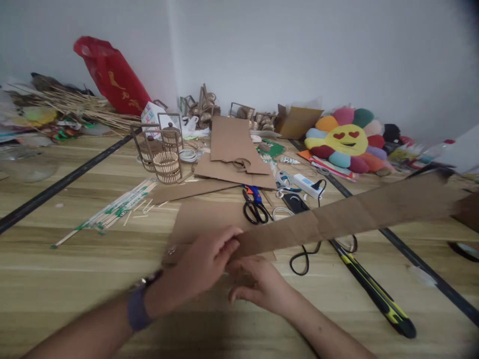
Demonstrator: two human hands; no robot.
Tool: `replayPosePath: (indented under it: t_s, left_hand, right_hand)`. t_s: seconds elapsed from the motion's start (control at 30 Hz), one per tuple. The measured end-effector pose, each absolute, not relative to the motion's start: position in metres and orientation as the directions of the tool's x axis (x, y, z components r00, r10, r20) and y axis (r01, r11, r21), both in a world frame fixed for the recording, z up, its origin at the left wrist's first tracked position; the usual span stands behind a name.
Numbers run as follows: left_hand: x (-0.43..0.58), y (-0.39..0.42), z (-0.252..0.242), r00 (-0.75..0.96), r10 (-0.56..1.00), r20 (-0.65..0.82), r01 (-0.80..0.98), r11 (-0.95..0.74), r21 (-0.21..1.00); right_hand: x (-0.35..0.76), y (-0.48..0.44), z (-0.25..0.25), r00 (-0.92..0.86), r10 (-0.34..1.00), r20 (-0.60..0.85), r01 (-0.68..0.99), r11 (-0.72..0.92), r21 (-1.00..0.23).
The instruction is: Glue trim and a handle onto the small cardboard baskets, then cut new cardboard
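Tabletop [56, 269], cardboard strip [348, 215] in left hand [204, 264] — far end blurred

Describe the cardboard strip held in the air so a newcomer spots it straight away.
At the wooden table, find the left hand with the wristband. From that hand, a long cardboard strip slants up to the picture's right, hiding the cutter's far end. Unlike the cardboard pieces lying beyond, it is held off the table.

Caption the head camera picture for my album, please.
Left hand gripping a long cardboard strip, right hand close by, scissors and a small bucket beyond.
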State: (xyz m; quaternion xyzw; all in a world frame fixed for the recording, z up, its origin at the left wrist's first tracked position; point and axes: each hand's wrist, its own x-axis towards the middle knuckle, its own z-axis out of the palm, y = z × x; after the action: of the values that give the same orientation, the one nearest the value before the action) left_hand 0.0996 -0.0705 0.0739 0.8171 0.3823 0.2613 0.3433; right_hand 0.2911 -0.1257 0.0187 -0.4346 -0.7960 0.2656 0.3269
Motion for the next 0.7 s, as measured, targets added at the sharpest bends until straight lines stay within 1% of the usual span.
replayPosePath:
  t_s: [0.1,0.13,0.17,0.23,0.27,0.33,0.4,0.47,0.6,0.7]
  left_hand:
    - [0.066,-0.037,0.067,0.585,0.796,0.154,0.614,-0.559,0.558]
    - [0.054,-0.029,0.06,0.602,0.786,0.14,0.644,-0.581,0.498]
    - [0.044,-0.023,0.052,0.633,0.767,0.105,0.654,-0.603,0.458]
    - [0.03,-0.017,0.031,0.696,0.717,0.042,0.643,-0.648,0.408]
    - [0.027,-0.016,0.022,0.712,0.701,0.028,0.641,-0.666,0.381]
    - [0.025,-0.014,0.007,0.734,0.679,0.015,0.631,-0.69,0.356]
    - [0.024,-0.011,0.002,0.745,0.667,0.015,0.614,-0.694,0.375]
    - [0.019,-0.006,0.005,0.758,0.652,0.014,0.584,-0.688,0.43]
    - [-0.004,0.005,0.02,0.783,0.621,-0.014,0.523,-0.647,0.555]
    - [-0.018,0.009,0.026,0.799,0.599,-0.049,0.488,-0.601,0.633]
  right_hand:
    - [0.311,-0.124,0.033,-0.399,0.778,0.486,0.587,0.624,-0.517]
    - [0.319,-0.122,0.036,-0.356,0.757,0.548,0.634,0.627,-0.453]
    - [0.327,-0.119,0.038,-0.309,0.751,0.583,0.696,0.596,-0.399]
    - [0.341,-0.111,0.038,-0.262,0.802,0.536,0.801,0.491,-0.342]
    - [0.346,-0.106,0.035,-0.273,0.835,0.477,0.83,0.456,-0.322]
    - [0.352,-0.098,0.027,-0.331,0.89,0.312,0.848,0.426,-0.315]
    - [0.355,-0.092,0.019,-0.355,0.918,0.179,0.853,0.396,-0.341]
    - [0.355,-0.09,0.014,-0.344,0.931,0.122,0.85,0.364,-0.381]
    - [0.36,-0.088,0.011,-0.347,0.93,0.121,0.8,0.36,-0.479]
    - [0.367,-0.085,0.011,-0.347,0.929,0.128,0.781,0.362,-0.509]
